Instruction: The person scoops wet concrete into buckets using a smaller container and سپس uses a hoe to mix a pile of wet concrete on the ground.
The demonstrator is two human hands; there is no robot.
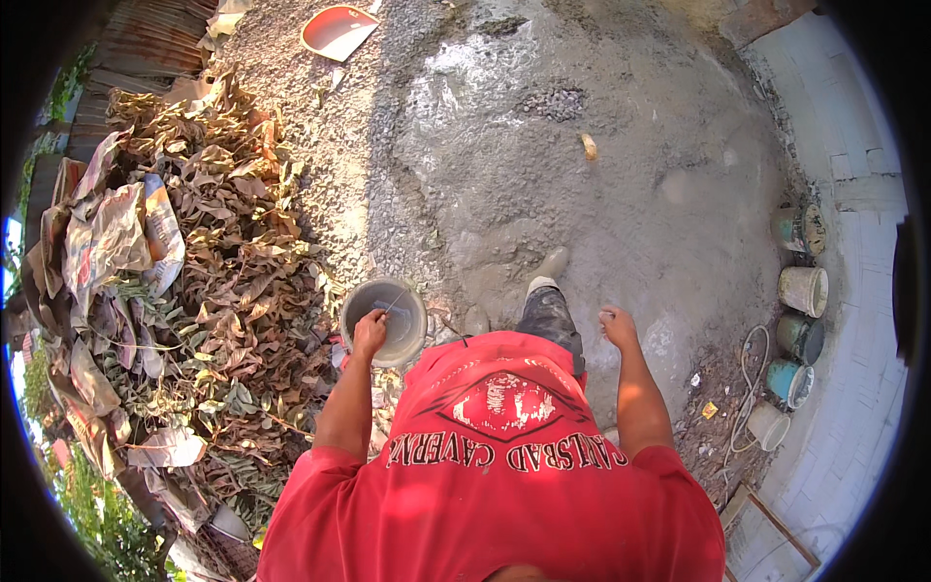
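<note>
On the left side, my left hand (369, 335) is closed around the thin wire handle of a grey bucket (417, 335), at the rim nearest the leaf pile. Cloudy greyish water lies in the bucket. My right hand (616, 325) hangs over the wet grey concrete (640, 233), its fingers loosely curled with nothing visible in them. One foot in a mud-coated boot (551, 266) stands on the wet concrete ahead of me. The other foot is mostly hidden by my red shirt.
A heap of dry leaves (242, 291) with torn paper sacks (112, 233) fills the left. An orange and white dustpan-shaped scoop (339, 34) lies on gravel (335, 145) ahead. Several buckets (803, 291) and a pale hose (747, 388) line the white block wall (863, 320) at right.
</note>
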